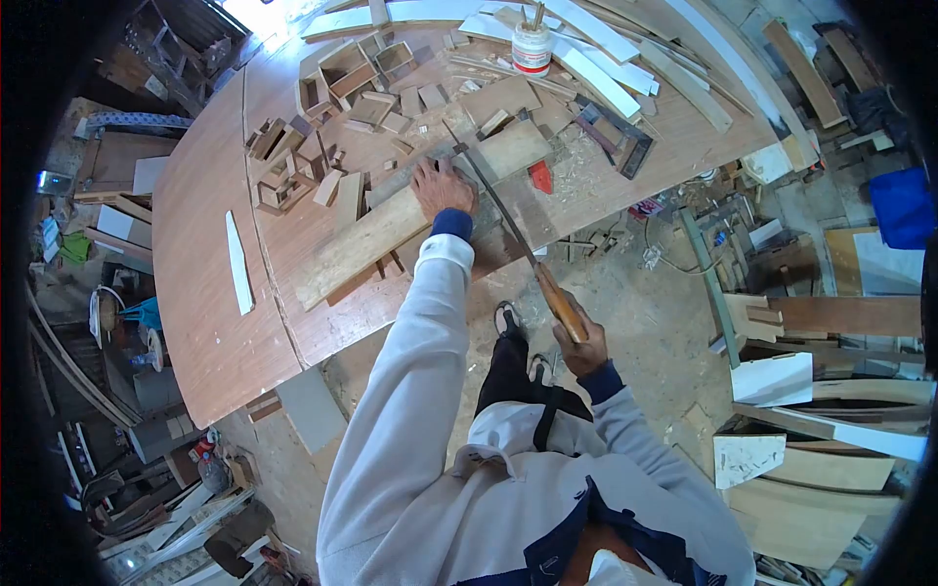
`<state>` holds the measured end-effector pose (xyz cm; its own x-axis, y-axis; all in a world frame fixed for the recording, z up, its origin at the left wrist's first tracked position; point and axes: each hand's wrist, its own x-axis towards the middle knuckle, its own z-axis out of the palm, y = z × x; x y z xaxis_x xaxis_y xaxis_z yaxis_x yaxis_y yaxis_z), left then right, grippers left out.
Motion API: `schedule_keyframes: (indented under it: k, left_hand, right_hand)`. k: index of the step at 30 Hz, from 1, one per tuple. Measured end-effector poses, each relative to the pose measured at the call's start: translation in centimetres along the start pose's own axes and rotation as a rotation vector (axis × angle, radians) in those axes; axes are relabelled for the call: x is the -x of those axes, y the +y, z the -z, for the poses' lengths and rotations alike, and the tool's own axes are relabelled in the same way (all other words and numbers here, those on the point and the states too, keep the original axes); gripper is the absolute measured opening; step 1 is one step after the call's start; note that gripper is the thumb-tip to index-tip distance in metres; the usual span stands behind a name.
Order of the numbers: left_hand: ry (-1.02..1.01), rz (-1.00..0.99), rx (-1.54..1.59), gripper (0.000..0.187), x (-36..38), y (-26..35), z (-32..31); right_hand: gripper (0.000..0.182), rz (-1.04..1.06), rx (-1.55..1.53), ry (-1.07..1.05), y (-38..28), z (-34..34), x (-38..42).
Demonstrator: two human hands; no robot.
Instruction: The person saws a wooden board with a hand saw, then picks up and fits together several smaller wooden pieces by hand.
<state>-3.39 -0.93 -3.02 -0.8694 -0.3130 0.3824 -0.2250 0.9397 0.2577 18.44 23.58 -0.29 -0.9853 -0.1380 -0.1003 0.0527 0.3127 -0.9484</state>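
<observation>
A long pale wooden board (366,244) lies slantwise near the table's front edge. My left hand (444,188) presses on it, fingers bent over its far side. My right hand (583,342) is closed around the wooden handle of a handsaw (559,305), below and right of the table edge. The saw's long, narrow dark blade slants up and left across the board, just right of my left hand. Whether its teeth have cut into the wood cannot be seen. A small red piece (540,177) lies right of the blade, near wood shavings.
Small open wooden boxes (349,73) and offcuts cover the table's far middle. A white tub (532,49) holding sticks stands among white strips at the back. A dark-edged frame (614,137) lies to the right. Stacked boards (831,391) fill the floor at right.
</observation>
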Motion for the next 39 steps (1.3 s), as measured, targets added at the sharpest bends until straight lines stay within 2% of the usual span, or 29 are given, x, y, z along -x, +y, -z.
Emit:
schedule_keyframes:
  k: [1,3,6,10,13,16,19,25,35,39]
  left_hand:
    - [0.03,0.005,0.01,0.03,0.0,-0.2,-0.2]
    - [0.025,-0.002,0.0,0.03,-0.1,-0.5,-0.7]
    - [-0.017,0.009,-0.005,0.031,0.0,-0.2,0.2]
    - [-0.089,0.005,-0.046,0.035,0.0,-0.1,0.6]
    - [0.013,-0.014,0.03,0.039,0.2,-0.1,0.2]
    - [-0.055,-0.042,0.02,0.039,0.5,-0.3,0.6]
    - [-0.013,-0.082,-0.003,0.037,0.6,-0.2,0.9]
    - [-0.014,-0.071,-0.018,0.03,0.5,-0.1,0.5]
    - [0.017,-0.076,-0.053,0.03,0.5,0.0,0.4]
    - [-0.029,-0.061,-0.063,0.03,0.4,0.2,0.9]
  right_hand:
    - [0.055,-0.002,-0.005,-0.003,-0.3,-0.2,0.1]
    - [0.052,0.134,0.082,0.058,-1.4,-0.1,0.5]
    - [0.047,0.053,0.04,0.093,-4.9,1.8,2.4]
    - [0.044,0.117,0.053,0.169,-4.6,3.1,4.8]
    - [0.044,0.113,0.079,0.188,-4.3,2.8,3.7]
    - [0.044,0.178,0.06,0.159,-4.5,2.4,1.6]
    - [0.044,0.134,0.022,0.139,-5.2,1.9,0.5]
    - [0.042,0.044,0.025,0.111,-6.3,1.8,0.4]
    - [0.042,0.087,0.042,0.12,-6.7,2.6,1.4]
    - [0.042,0.115,0.072,0.11,-7.5,3.3,1.7]
